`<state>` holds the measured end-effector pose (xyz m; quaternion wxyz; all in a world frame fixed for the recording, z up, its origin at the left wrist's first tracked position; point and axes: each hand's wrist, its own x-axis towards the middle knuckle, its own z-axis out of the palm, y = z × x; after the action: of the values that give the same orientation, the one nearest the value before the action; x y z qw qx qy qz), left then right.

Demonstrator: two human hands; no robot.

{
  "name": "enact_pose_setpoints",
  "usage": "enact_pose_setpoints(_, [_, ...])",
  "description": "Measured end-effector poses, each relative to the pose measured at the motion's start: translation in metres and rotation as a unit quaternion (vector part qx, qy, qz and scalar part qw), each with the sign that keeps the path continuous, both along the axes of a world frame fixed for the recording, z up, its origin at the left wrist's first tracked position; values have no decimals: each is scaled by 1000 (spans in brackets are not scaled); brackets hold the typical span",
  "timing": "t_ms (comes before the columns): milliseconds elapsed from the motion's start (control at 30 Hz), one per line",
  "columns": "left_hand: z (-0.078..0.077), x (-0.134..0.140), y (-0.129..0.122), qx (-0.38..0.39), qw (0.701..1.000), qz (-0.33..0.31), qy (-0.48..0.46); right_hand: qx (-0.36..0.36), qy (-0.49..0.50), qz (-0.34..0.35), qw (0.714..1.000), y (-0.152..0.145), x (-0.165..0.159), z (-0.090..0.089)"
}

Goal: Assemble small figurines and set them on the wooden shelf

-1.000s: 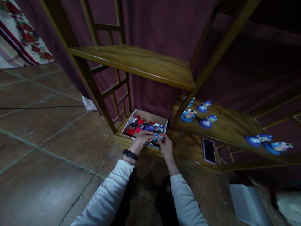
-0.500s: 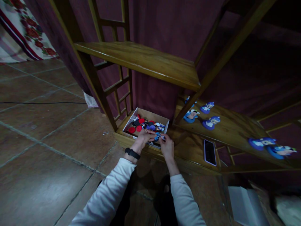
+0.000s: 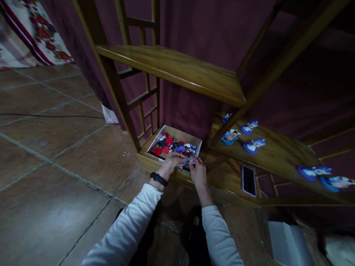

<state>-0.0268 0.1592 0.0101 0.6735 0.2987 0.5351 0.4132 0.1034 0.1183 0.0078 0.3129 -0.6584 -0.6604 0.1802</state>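
Observation:
Between my two hands is a small blue-and-white figurine (image 3: 187,160), held over the near edge of a shallow cardboard box (image 3: 200,147). My left hand (image 3: 173,160) is closed on its left side, with a black band on the wrist. From the right, the fingers of my right hand (image 3: 198,169) pinch the same piece. Inside the box lie several small figurines (image 3: 190,148) mixed with red discs (image 3: 157,151) and dark ones. My fingers cover part of the held piece, so its details are hard to make out.
The box rests on a low wooden shelf (image 3: 222,177), where a phone (image 3: 249,180) lies to the right. Several blue-based figurines (image 3: 254,145) stand on the right-hand shelf. A higher wooden board (image 3: 172,68) overhangs the box. A grey-white box (image 3: 290,242) is on the floor.
The view has shifted slightly, so the shelves appear a little further right. Both hands stay on the figurine, which looks slightly turned between the fingers.

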Motion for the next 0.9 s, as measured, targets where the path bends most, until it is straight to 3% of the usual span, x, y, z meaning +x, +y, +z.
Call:
enact_pose_setpoints(300, [-8, -5, 0, -14, 999, -9, -28, 5, -80, 83, 993, -4, 3, 9])
enact_pose_setpoints(467, [-8, -4, -2, -16, 1000, -16, -17, 12, -87, 96, 991, -5, 3, 8])
enact_pose_setpoints(700, [-2, 3, -2, -19, 998, -29, -43, 87, 71, 49, 992, -6, 5, -2])
enact_pose_setpoints(900, [-7, 5, -12, -33, 998, -26, -55, 48, 232, 23, 971, -6, 9, -22])
